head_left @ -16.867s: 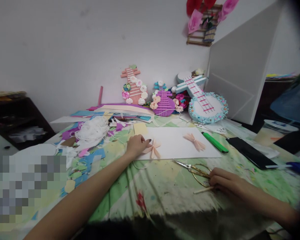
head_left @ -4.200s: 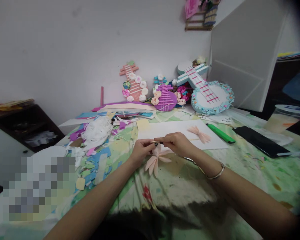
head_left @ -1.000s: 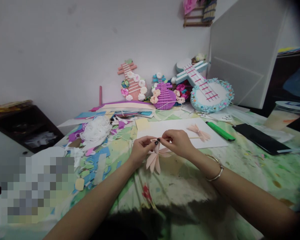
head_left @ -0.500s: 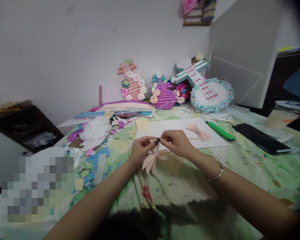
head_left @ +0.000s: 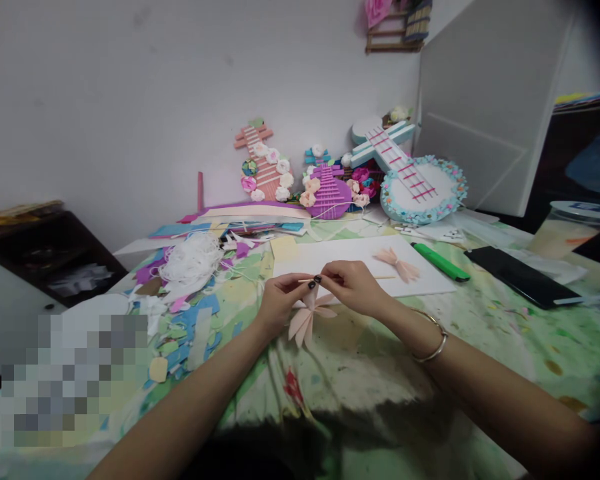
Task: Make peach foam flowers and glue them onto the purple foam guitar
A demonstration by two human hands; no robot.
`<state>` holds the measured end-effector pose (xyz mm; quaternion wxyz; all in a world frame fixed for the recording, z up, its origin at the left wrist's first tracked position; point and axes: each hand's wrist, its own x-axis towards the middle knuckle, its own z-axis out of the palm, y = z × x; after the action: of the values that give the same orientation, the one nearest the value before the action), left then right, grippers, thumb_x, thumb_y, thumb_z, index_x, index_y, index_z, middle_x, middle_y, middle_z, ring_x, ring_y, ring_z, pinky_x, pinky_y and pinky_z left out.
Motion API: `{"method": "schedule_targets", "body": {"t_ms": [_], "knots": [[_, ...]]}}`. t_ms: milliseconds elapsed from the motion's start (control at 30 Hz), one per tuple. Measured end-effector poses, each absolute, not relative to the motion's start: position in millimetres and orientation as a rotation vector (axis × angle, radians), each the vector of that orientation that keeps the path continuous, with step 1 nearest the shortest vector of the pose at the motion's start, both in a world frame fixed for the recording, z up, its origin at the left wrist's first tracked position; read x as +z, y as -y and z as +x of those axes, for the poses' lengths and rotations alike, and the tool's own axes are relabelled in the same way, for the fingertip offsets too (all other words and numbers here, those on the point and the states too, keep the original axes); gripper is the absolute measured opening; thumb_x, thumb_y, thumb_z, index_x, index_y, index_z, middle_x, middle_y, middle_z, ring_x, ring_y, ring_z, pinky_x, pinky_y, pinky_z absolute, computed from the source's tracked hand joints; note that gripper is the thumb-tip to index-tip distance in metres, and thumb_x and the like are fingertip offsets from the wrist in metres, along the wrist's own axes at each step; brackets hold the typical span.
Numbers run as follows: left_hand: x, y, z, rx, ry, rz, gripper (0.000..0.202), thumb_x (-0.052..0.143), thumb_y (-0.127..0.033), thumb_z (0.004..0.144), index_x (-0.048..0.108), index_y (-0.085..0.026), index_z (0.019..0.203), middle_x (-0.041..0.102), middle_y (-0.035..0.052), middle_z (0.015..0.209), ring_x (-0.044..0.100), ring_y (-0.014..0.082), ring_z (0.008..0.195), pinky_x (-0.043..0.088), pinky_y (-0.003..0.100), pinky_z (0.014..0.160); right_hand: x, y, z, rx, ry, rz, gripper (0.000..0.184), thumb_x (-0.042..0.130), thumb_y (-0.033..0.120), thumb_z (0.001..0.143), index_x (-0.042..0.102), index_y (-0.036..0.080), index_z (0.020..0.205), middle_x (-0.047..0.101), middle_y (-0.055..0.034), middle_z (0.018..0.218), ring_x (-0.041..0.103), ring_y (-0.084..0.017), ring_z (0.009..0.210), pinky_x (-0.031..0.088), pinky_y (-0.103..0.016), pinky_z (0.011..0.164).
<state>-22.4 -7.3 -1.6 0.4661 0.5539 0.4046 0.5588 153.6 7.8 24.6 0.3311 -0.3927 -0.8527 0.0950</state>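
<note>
Fingers of the left hand [head_left: 275, 303] are pinched close on a thin pale wooden stick [head_left: 386, 277]; below their tips hangs a pale pink pleated paper flower [head_left: 305, 323], pointed petals fanned downward, its top hidden at the fingertips. Fingers of the right hand [head_left: 354, 285], equally tight, grip the stick at the same spot. Blue and green paper scraps [head_left: 180, 333] spread leftward; a white rectangular board's [head_left: 330, 250] near edge runs behind both hands; rightward, stained, cloth-covered green tabletop [head_left: 485, 333] stretches before a flat black slab [head_left: 523, 277].
</note>
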Motion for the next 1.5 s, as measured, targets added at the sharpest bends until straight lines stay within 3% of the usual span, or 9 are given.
{"method": "schedule_targets", "body": {"t_ms": [467, 800, 1000, 1233, 1500], "knots": [[-0.2, 11.0, -24.2, 1.315, -0.872, 1.387, 0.02, 0.074, -0.025, 0.065, 0.075, -0.015, 0.082, 0.068, 0.0027, 0.067, 0.055, 0.0093, 0.057, 0.046, 0.021, 0.056, 25.5, -6.7, 154.1, 0.326, 2.174, -1.013, 0.03, 0.054, 0.037, 0.083, 0.062, 0.014, 0.066, 0.06, -0.0013, 0.061, 0.048, -0.009, 0.056, 0.028, -0.021, 0.054], [4.4, 11.0, -21.5, 1.348, -0.973, 1.449, 0.017, 0.074, -0.026, 0.064, 0.075, -0.014, 0.076, 0.066, 0.002, 0.065, 0.054, 0.008, 0.054, 0.046, 0.02, 0.053, 25.5, -7.7, 154.3, 0.316, 2.195, -0.998, 0.032, 0.048, 0.027, 0.087, 0.057, 0.014, 0.059, 0.048, 0.0027, 0.053, 0.039, -0.008, 0.052, 0.023, -0.022, 0.053], [4.1, 12.1, -20.6, 1.393, -1.015, 1.475, 0.018, 0.074, -0.026, 0.063, 0.075, -0.013, 0.076, 0.068, 0.0035, 0.069, 0.057, 0.0095, 0.057, 0.048, 0.02, 0.054, 24.5, -6.9, 153.6, 0.323, 2.178, -1.009, 0.022, 0.054, 0.028, 0.084, 0.062, 0.015, 0.069, 0.057, 0.0006, 0.062, 0.045, -0.009, 0.057, 0.025, -0.022, 0.055], [2.2, 12.4, -20.5, 1.396, -1.048, 1.46, 0.02, 0.075, -0.026, 0.062, 0.075, -0.012, 0.076, 0.072, 0.0066, 0.073, 0.063, 0.0135, 0.061, 0.051, 0.023, 0.059, 24.1, -7.1, 155.7, 0.232, 2.224, -0.98, 0.019, 0.052, 0.025, 0.084, 0.062, 0.016, 0.071, 0.058, -0.0006, 0.065, 0.047, -0.01, 0.06, 0.027, -0.023, 0.057], [2.6, 12.8, -18.1, 1.377, -1.03, 1.364, 0.025, 0.077, -0.028, 0.059, 0.072, -0.01, 0.076, 0.069, 0.0042, 0.061, 0.06, 0.0121, 0.052, 0.049, 0.023, 0.052, 22.4, -6.2, 156.7, 0.182, 2.224, -0.916, 0.013, 0.053, 0.02, 0.083, 0.062, 0.016, 0.075, 0.059, -0.0013, 0.07, 0.049, -0.011, 0.064, 0.029, -0.023, 0.059]]}}
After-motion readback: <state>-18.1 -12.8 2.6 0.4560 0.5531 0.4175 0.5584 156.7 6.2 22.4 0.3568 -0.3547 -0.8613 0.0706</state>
